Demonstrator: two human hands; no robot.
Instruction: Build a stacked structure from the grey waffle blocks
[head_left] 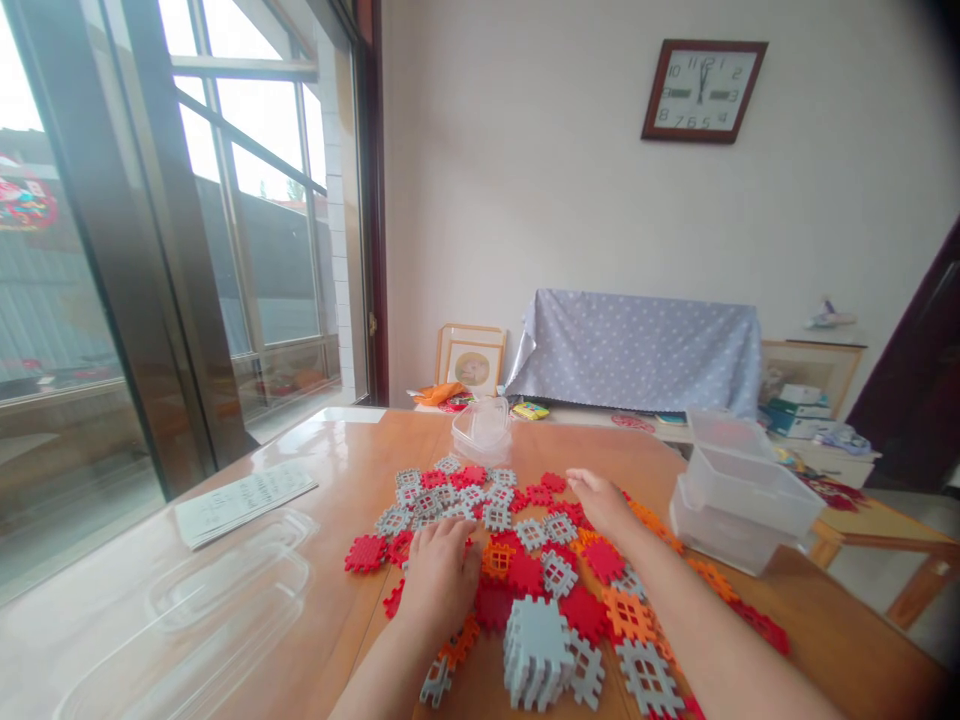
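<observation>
Interlocking plastic tiles with notched edges lie scattered over the wooden table in grey, red and orange. Among them, at the left of the pile, my left hand [441, 575] rests palm down, fingers loosely apart and nothing visible in them. My right hand [598, 500] is over the right side of the pile, fingers stretched out beside a red tile [553, 482]; its palm is hidden. Closest to me stands a stack of grey tiles [538, 640]. An orange window tile [497, 560] lies between my hands, and a grey window tile [649, 678] is near my right forearm.
Clear plastic boxes [739, 500] stand at the right of the table [352, 600], and another clear container [482, 430] is at the far edge. Transparent lids [225, 590] and a paper booklet [244, 503] lie at left. A cloth-covered object [637, 350] is beyond the table.
</observation>
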